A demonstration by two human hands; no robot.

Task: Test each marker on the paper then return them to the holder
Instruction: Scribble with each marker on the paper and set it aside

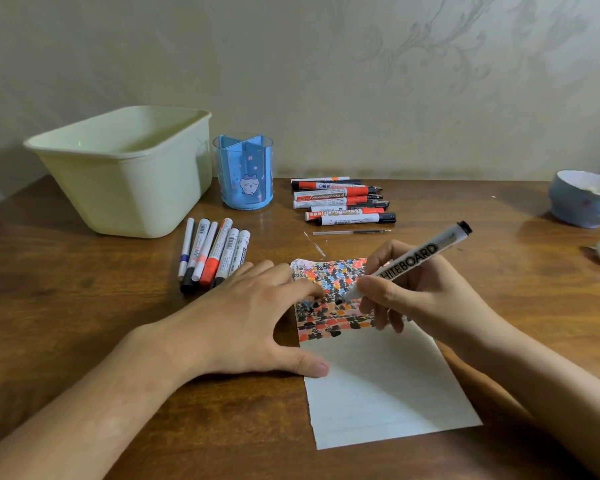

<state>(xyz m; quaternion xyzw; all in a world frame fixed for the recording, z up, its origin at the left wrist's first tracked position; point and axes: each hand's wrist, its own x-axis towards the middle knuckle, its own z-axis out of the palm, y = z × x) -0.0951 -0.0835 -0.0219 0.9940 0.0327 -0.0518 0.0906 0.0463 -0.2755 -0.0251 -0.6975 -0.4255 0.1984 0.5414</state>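
Right hand point(426, 296) gripping whiteboard marker point(409, 263), fingers curled round barrel, black tip touching paper point(378, 382) among red, black, blue scribbles. Left hand point(243, 317) lying flat, fingers spread, pressing paper's left edge. Blue holder point(244, 171) standing at back beside cream bin point(125, 171). Marker groups lying near holder point(340, 202) and left of paper point(212, 252).

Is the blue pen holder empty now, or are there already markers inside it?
Empty, as far as it shows: nothing sticks out above the rim of the blue holder, and only its dividers show through its clear wall.
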